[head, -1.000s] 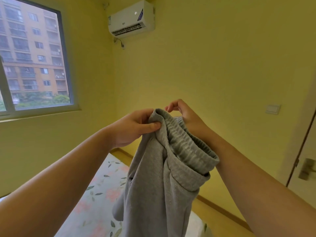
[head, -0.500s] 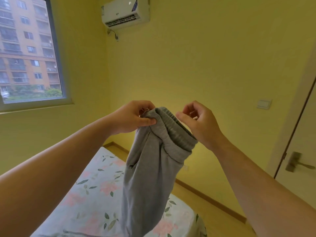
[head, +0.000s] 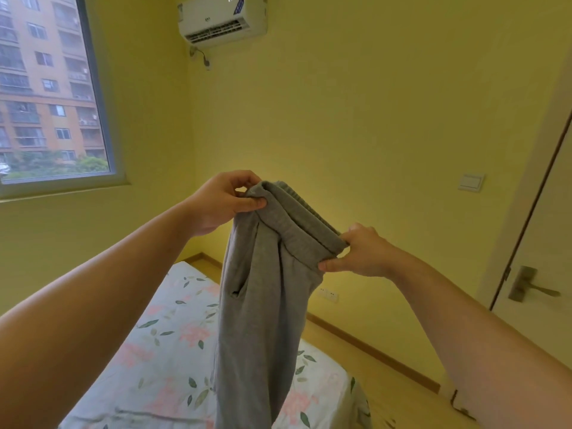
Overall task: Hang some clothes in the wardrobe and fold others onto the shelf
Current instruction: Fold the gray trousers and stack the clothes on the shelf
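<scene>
As they hang, the trousers run off-frame below.

Daylight came from the window at left — soft and even, shadows faint. The yellow wall showed a warmer, brighter patch at centre. Wide-angle bending at the edges; the door frame leaned and curved. Overall slightly soft, near foreground blurriest.
</scene>
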### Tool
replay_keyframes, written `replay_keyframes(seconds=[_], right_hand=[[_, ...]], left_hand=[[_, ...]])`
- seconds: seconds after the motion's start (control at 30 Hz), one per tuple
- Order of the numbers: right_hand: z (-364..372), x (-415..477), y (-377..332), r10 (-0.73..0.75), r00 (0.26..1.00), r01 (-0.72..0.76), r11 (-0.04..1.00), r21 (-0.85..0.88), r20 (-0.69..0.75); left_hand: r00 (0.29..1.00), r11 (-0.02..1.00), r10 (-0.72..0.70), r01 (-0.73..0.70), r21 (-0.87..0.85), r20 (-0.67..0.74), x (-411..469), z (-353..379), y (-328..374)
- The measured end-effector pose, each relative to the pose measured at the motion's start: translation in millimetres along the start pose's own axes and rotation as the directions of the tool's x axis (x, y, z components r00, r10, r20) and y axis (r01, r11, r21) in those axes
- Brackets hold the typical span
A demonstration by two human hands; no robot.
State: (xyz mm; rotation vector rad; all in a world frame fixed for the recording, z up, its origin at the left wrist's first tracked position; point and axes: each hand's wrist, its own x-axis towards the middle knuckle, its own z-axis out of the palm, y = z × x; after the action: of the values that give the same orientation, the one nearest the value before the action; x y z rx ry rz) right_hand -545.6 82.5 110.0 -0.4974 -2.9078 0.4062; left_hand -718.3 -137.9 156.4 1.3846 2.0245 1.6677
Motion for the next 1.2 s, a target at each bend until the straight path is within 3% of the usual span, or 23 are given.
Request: replay_keyframes(seconds=[0.03,0.1,0.17,0.23,0.37,0.5,0.63,0.77,0.9,1.07,1.2], right_hand=[[-3,-2,0,-0.03,0.997,0.024,0.996,0.085,0.075],[-9,-4,-5,-0.088,0.986,0.076,0.993,0.086,0.143],[-14,-1,-14,-0.102,0.993,0.103,0.995,-0.016,0.052],[-18,2,-23,-0.105,0.994,0.105,0.994,0.008,0.013],[-7,7,-33,-0.107,0.991,0.104,0.994,0.043,0.085],[10,13,-28,-0.097,0.981,0.067,0.982,0.177,0.167],[27,25,-18,-0.072,0.981,0.042,0.985,0.168,0.18],[40,39,-1,-0.017,0.979,-0.026,0.978,0.208,0.203],[55,53,13,-0.003,0.96,-0.094,0.938,0.334,0.28],[72,70,26,0.058,0.934,-0.204,0.897,0.393,0.353],[99,88,39,0.134,0.886,-0.326,0.861,0.392,0.443]], left_hand=[[1.0,1.0,-0.019,0.019,-0.004,-0.01,0,-3,-6],[0.998,0.998,-0.06,0.059,-0.005,-0.026,-1,-7,-19],[0.993,0.995,-0.093,0.09,-0.044,-0.069,-3,-9,-35],[0.985,0.985,-0.154,0.147,-0.089,-0.082,-4,-10,-55],[0.962,0.943,-0.274,0.265,0.201,0.019,-12,-10,-93],[0.941,0.914,-0.339,0.327,0.239,0.009,-16,-3,-111],[0.861,0.863,-0.474,0.413,0.291,0.182,-10,3,-132],[0.795,0.863,-0.506,0.464,0.202,0.334,1,3,-144],[0.773,0.883,-0.468,0.4,0.245,0.427,13,14,-161],[0.762,0.848,-0.413,0.121,0.516,0.499,35,16,-191],[0.739,0.821,-0.415,0.052,0.569,0.531,56,23,-217]])
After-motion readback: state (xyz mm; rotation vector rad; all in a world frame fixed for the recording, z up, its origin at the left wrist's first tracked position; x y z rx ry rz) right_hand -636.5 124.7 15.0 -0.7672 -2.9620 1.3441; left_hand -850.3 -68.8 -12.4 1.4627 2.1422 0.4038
